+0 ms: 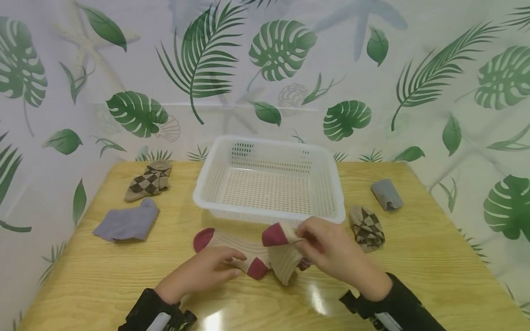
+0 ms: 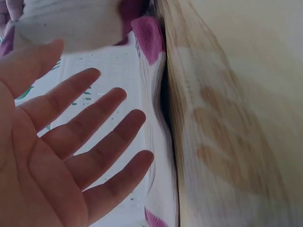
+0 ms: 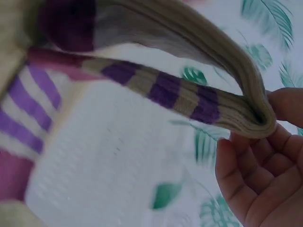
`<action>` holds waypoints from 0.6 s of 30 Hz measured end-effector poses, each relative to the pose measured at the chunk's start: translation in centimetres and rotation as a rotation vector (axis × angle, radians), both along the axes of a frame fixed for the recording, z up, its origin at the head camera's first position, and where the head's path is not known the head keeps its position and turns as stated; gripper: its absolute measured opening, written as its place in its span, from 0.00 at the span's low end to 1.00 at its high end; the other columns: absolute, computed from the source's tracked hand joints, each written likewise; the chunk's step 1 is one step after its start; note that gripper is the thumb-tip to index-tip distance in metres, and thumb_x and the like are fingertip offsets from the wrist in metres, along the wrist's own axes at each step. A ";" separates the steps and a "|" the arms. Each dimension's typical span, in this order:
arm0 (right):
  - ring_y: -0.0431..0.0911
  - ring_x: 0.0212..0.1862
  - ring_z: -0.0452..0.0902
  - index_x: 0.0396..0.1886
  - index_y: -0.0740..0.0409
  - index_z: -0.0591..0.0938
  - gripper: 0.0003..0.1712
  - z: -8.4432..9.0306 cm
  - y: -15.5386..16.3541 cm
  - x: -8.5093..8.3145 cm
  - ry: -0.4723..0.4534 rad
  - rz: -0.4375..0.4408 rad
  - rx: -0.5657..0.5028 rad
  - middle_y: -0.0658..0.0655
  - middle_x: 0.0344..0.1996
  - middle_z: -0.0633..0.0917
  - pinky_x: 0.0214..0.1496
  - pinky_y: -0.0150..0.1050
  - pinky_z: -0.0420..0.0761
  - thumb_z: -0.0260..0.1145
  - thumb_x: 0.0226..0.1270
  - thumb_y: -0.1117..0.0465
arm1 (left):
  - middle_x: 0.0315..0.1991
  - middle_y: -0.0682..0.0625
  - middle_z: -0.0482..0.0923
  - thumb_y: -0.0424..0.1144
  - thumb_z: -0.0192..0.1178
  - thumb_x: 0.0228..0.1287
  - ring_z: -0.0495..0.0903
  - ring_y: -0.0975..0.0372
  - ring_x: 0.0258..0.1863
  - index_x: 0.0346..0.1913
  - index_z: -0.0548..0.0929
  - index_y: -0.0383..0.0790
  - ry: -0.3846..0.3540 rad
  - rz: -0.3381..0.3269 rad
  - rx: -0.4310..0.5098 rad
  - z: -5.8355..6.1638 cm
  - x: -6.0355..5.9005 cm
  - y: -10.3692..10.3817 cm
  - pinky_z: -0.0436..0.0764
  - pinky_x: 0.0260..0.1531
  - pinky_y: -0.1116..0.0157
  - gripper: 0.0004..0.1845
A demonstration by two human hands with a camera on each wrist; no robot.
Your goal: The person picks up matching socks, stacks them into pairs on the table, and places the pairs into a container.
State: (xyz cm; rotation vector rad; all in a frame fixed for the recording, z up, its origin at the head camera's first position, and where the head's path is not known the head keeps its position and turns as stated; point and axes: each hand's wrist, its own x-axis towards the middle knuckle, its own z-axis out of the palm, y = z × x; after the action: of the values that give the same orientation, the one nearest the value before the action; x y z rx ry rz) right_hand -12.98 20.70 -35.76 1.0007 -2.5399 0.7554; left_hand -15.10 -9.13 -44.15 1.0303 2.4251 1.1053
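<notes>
A beige sock with maroon toe and heel lies flat on the wooden table, just in front of the white basket. My left hand rests on it with straight fingers. In the left wrist view the left hand is spread, and the sock's maroon end lies against the table. My right hand pinches the matching sock and holds it folded and lifted over the first. The right wrist view shows the right hand's fingers curled on the striped beige sock.
On the left lie an argyle sock and a flat lavender-grey sock. To the right of the basket sit a rolled argyle sock and a rolled grey sock. A leaf-print curtain surrounds the table.
</notes>
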 end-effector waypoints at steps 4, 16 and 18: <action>0.34 0.26 0.64 0.34 0.54 0.74 0.10 -2.9 -2.5 -0.3 -0.099 0.018 0.081 0.44 0.24 0.71 0.25 0.27 0.68 0.69 0.60 0.66 | 0.41 0.50 0.84 0.40 0.60 0.67 0.83 0.59 0.38 0.57 0.80 0.38 -0.009 0.064 -0.032 0.1 -0.2 1.0 0.81 0.41 0.62 0.17; 0.35 0.33 0.70 0.42 0.55 0.81 0.12 -7.5 -4.4 -1.2 -0.391 0.068 0.288 0.47 0.34 0.78 0.34 0.30 0.75 0.64 0.69 0.51 | 0.22 0.58 0.73 0.38 0.64 0.62 0.70 0.68 0.21 0.38 0.76 0.42 0.014 0.235 -0.113 0.4 0.5 1.2 0.71 0.22 0.68 0.08; 0.36 0.33 0.71 0.45 0.56 0.81 0.15 -7.1 -4.0 -1.2 -0.389 0.073 0.297 0.48 0.35 0.80 0.35 0.31 0.76 0.63 0.69 0.50 | 0.22 0.59 0.72 0.39 0.64 0.62 0.69 0.68 0.21 0.36 0.74 0.43 0.035 0.242 -0.143 0.6 0.7 1.3 0.71 0.22 0.68 0.08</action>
State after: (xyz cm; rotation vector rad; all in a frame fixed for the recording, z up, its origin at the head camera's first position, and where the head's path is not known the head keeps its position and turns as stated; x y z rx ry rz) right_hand -14.16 16.69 -42.90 1.1349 -3.0351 0.6569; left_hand -14.36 -7.83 -43.52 0.7320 2.6664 0.9730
